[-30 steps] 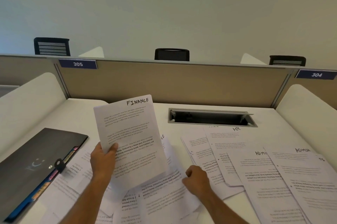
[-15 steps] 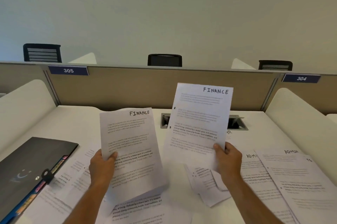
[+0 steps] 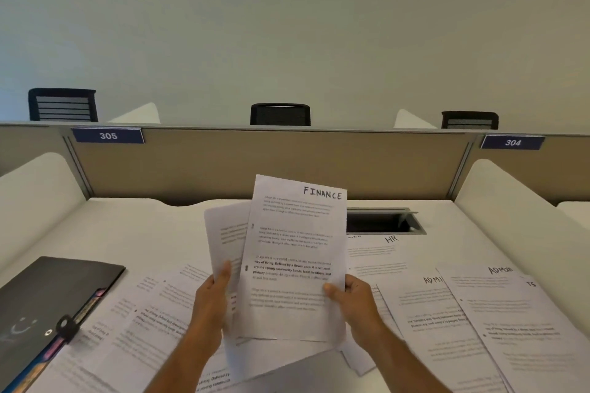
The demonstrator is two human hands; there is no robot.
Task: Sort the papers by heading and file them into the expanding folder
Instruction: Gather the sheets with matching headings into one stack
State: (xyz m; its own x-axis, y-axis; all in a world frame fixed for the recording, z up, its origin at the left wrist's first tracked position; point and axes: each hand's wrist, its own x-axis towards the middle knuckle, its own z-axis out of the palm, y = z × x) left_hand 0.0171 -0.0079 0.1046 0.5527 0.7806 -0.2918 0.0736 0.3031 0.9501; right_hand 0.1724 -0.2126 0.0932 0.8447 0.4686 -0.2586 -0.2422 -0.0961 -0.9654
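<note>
Two printed sheets are held up over the desk, overlapping. The front sheet is headed FINANCE, and my right hand pinches its right edge. My left hand grips the rear sheet, whose heading is hidden behind the front one. The black expanding folder lies closed at the left, its coloured tabs showing along one edge. Loose papers cover the desk below my hands. A sheet headed HR and sheets headed ADMIN lie to the right.
A beige partition with signs 305 and 304 closes off the back of the desk. An open cable tray is set into the desktop behind the held sheets. White side dividers stand left and right. Chair backs show beyond.
My right hand lifted a second FINANCE sheet off the desk. Both hands then came together, so that sheet now overlaps in front of the one in my left hand.
</note>
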